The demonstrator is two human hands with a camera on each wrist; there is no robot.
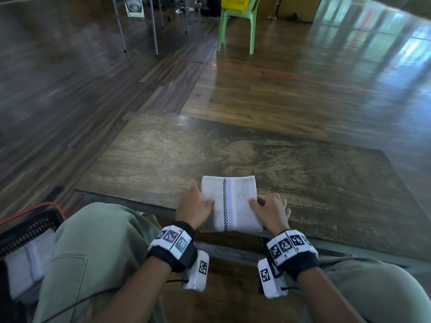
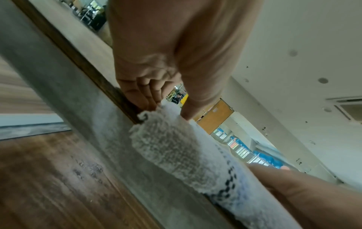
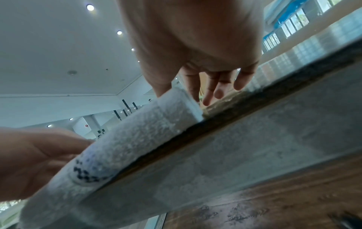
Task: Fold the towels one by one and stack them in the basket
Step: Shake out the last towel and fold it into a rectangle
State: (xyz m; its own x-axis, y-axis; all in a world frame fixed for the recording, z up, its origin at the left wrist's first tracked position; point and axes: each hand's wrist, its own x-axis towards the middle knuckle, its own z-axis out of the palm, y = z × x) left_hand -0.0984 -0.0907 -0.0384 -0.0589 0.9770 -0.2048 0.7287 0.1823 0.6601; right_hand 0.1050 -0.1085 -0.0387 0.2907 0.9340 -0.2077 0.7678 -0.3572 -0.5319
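Note:
A white towel with a black checkered stripe lies folded into a small rectangle at the near edge of the low wooden table. My left hand holds its left edge. In the left wrist view the thumb lies on top of the towel and the fingers curl against its side. My right hand is at the right edge. Its thumb rests on the towel, and its fingers reach straight down to the table beside it. A black basket at my lower left holds a folded white towel.
My knees in green trousers sit under the table's near edge, the left one next to the basket. Across the wooden floor stand a green chair with a yellow basket on it, metal table legs and a fan.

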